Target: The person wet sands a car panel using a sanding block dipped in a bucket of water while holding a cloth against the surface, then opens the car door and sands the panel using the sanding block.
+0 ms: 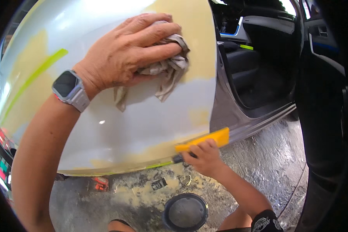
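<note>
My left hand (pixel 127 52), with a grey smartwatch (pixel 66 84) on the wrist, grips a crumpled grey-white cloth (pixel 174 63) against a car door panel (pixel 150 116). White and beige patches cover the panel, and a bright green strip lies on its left part. Around a yellow sanding block (pixel 203 141) are the fingers of my right hand (pixel 204 158), at the panel's lower edge near its right corner. A dark part sits under those fingers; whether it belongs to the block I cannot tell. The face of the block is hidden.
A round dark basin (pixel 185 213) of cloudy liquid stands on the wet, stained floor (pixel 133 203). Near it lie a small black piece (pixel 159 184) and an orange-red packet (pixel 101 184). At the right, the car's doorway shows a dark seat (pixel 243 61), beside an open front door (pixel 322 101).
</note>
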